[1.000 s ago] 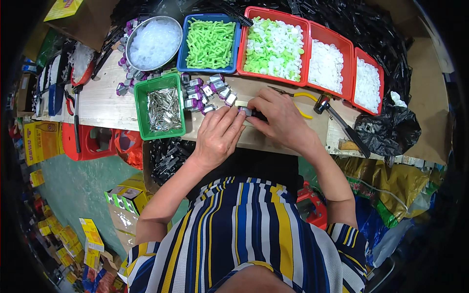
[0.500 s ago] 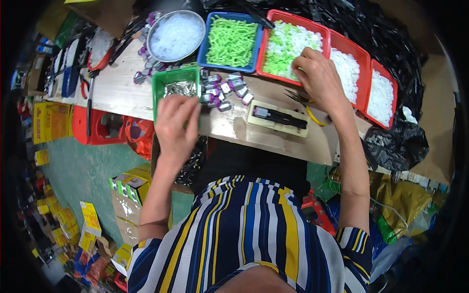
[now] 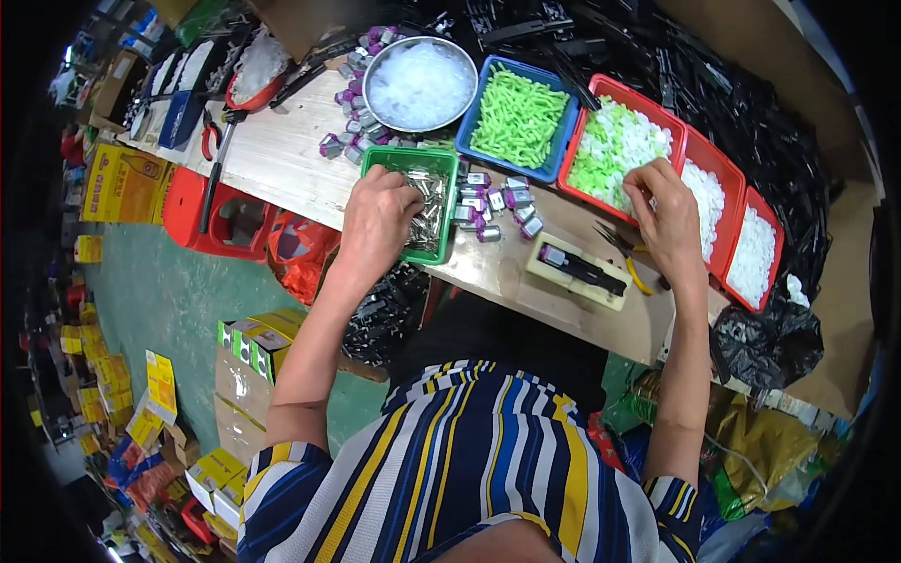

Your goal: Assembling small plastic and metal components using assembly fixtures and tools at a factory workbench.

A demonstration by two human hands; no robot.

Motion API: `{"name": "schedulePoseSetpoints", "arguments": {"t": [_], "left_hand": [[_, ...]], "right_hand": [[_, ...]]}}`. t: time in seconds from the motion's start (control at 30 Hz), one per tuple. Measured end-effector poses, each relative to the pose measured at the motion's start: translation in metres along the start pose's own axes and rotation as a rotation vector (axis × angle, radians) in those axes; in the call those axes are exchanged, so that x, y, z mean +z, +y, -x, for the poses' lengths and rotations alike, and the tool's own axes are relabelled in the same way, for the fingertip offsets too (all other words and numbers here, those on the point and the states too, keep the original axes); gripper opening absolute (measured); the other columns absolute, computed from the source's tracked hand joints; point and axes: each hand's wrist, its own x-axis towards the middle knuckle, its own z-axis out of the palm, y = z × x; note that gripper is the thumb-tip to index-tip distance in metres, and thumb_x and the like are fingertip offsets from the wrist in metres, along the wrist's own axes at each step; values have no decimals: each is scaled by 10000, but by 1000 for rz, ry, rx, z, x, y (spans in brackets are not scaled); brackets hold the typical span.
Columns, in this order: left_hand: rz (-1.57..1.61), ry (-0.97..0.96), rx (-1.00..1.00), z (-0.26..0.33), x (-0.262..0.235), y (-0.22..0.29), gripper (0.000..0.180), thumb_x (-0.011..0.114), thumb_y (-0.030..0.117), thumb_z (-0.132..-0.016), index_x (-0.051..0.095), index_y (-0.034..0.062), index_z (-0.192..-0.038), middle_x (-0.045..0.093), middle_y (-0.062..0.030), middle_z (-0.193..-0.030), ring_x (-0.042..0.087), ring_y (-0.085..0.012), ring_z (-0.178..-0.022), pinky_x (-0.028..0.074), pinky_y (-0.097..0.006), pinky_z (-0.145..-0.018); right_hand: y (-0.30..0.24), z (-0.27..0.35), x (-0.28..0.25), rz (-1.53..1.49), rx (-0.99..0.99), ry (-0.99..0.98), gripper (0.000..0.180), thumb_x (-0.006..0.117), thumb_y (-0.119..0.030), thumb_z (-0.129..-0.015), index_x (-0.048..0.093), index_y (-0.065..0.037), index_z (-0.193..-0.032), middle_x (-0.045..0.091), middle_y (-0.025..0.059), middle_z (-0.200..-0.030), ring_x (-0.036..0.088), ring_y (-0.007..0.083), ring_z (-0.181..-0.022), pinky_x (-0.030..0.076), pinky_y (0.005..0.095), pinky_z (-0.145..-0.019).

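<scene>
In the head view, my clock hub being its centre, the left hand [image 3: 375,211] is between ten and eleven o'clock, dipping into the green bin [image 3: 422,256] of metal pins [image 3: 430,202] at eleven. Its fingers are bunched narrow over the pins; I cannot tell whether they pinch one.

I have the right hand [image 3: 671,211] between two and three, at the near edge of the red tray [image 3: 587,194] at two, which holds mixed green and white pieces [image 3: 610,141]. Thumb and fingertips curl close together there, and I cannot tell if a piece sits between them.

Free of both hands, the cream block [image 3: 574,287] lies on the table [image 3: 502,270] at three o'clock. A black part [image 3: 594,270] rests on it, its silver-and-purple end toward ten and its dark end toward four. Just beyond the block I see pliers [image 3: 640,279] with yellow handles.

Loose silver-and-purple blocks [image 3: 490,200] lie at one o'clock, beside the green bin. Behind them stands a blue tray [image 3: 507,167] of green strips [image 3: 521,114], and just before twelve a round bowl [image 3: 418,129] of clear pieces [image 3: 419,83].
</scene>
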Motion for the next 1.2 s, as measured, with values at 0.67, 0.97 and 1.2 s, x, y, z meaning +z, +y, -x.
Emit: {"name": "schedulePoseSetpoints", "arguments": {"t": [0.67, 0.97, 1.2], "left_hand": [[367, 434, 444, 16, 5, 110, 192, 793, 20, -718, 694, -5, -881, 667, -102, -856, 655, -261, -780, 533, -340, -659], [338, 479, 557, 17, 13, 111, 255, 773, 10, -688, 684, -40, -922, 669, -134, -887, 662, -275, -800, 537, -348, -654], [314, 448, 583, 17, 10, 107, 295, 733, 43, -675, 678, -54, -949, 663, -142, -895, 660, -279, -816, 538, -350, -653]], "right_hand": [[-79, 50, 42, -1082, 412, 43, 102, 659, -40, -923, 634, 29, -993, 669, 30, -880, 638, 82, -800, 502, 221, -714], [-90, 57, 39, -1016, 345, 50, 104, 678, -34, -907, 638, 33, -976, 670, 42, -879, 651, 101, -785, 516, 233, -731], [-90, 55, 39, -1032, 366, 28, 103, 680, -41, -908, 638, 28, -972, 668, 39, -875, 642, 97, -775, 505, 233, -727]]}}
